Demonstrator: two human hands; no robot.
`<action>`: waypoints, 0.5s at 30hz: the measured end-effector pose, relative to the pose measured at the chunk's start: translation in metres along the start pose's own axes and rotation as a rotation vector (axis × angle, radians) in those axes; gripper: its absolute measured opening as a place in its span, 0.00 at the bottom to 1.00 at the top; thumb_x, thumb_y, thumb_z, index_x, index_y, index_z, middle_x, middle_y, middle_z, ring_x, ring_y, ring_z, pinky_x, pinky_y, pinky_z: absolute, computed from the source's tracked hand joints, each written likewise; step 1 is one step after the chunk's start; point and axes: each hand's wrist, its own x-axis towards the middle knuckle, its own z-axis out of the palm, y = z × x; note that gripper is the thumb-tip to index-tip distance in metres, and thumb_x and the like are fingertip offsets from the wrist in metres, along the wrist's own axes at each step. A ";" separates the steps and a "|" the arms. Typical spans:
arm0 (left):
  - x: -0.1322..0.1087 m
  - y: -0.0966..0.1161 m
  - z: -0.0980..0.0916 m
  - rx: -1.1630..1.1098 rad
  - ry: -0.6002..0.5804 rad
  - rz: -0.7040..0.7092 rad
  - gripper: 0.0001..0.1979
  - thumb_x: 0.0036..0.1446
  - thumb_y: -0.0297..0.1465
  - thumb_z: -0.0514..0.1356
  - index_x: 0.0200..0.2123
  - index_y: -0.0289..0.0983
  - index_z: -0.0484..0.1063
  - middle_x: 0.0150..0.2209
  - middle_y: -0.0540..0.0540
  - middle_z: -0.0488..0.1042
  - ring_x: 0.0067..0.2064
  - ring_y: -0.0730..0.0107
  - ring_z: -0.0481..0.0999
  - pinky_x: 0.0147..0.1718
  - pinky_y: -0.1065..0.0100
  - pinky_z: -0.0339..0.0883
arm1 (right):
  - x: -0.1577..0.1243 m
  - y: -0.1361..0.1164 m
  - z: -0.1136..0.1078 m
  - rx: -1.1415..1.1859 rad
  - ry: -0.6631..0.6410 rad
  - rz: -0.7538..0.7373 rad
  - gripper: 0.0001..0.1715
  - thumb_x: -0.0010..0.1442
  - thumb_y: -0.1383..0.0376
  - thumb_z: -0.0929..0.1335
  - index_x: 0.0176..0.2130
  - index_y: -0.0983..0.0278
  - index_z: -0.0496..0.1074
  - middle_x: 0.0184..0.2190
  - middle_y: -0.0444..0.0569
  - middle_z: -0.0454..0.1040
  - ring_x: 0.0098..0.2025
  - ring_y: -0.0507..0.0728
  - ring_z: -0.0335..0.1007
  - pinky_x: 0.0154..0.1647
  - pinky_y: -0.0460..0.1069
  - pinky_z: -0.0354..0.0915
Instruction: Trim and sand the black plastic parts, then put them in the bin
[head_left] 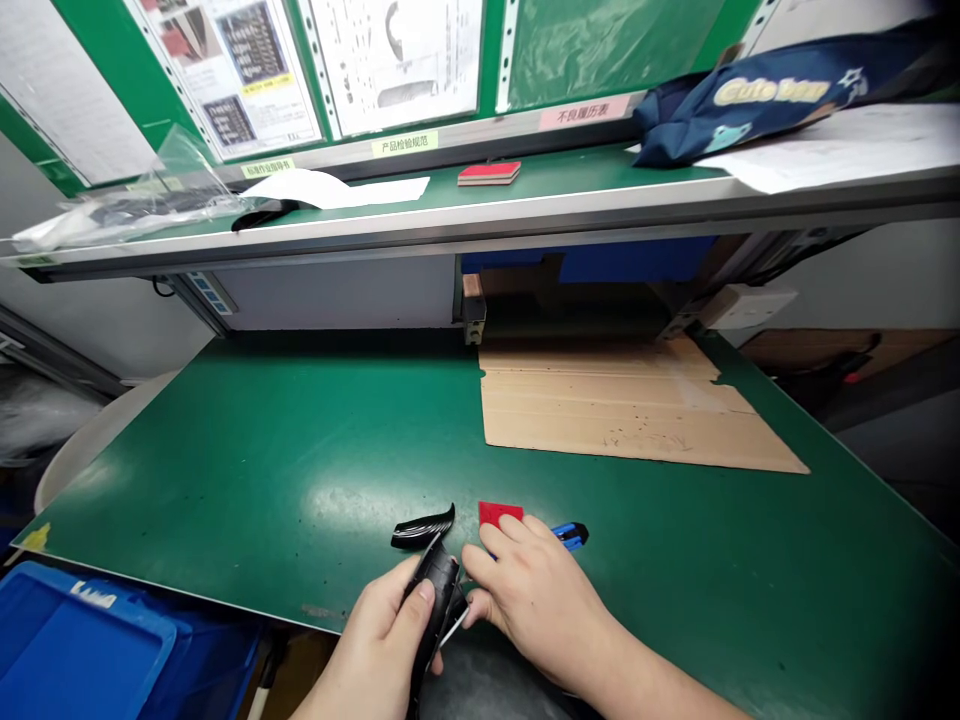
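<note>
My left hand (386, 625) is wrapped round a curved black plastic part (437, 585), with the thumb along its upper face. At the right edge of that part, my right hand (536, 590) is closed in a pinch. Whatever sits between those fingers is mostly hidden; a thin pale strip (454, 628) shows just below them. A blue and black utility knife (571, 537) shows partly behind my right hand, and I cannot tell whether the hand touches it. Beyond the fingers lies a red pad (500, 513). A second black ribbed part (424, 527) rests on the table.
A flat cardboard sheet (600, 410) covers the back right of the green table (300, 450). Above runs a shelf (390, 222) with papers, a red block (489, 174) and a dark blue cloth bag (750, 95). A blue crate (82, 640) stands at lower left.
</note>
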 end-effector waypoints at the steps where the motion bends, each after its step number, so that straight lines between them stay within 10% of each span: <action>1: -0.001 0.002 0.000 0.025 -0.003 0.001 0.26 0.61 0.49 0.48 0.42 0.33 0.72 0.26 0.48 0.68 0.24 0.72 0.67 0.27 0.69 0.61 | 0.000 0.000 0.001 0.000 -0.011 -0.006 0.20 0.61 0.49 0.64 0.28 0.60 0.64 0.28 0.44 0.68 0.31 0.56 0.58 0.34 0.52 0.48; 10: -0.006 0.014 0.003 0.174 -0.016 0.041 0.22 0.64 0.44 0.47 0.39 0.35 0.73 0.36 0.43 0.72 0.33 0.68 0.67 0.31 0.70 0.62 | 0.002 0.001 0.003 0.068 -0.112 -0.073 0.18 0.63 0.52 0.63 0.29 0.61 0.68 0.26 0.45 0.72 0.28 0.56 0.62 0.30 0.52 0.49; 15: -0.007 0.011 0.004 0.154 0.011 0.097 0.22 0.63 0.44 0.48 0.46 0.35 0.73 0.32 0.45 0.72 0.32 0.67 0.68 0.31 0.69 0.64 | 0.004 0.008 0.001 0.743 -0.311 -0.095 0.33 0.62 0.41 0.55 0.28 0.62 0.67 0.24 0.42 0.67 0.26 0.51 0.59 0.31 0.49 0.54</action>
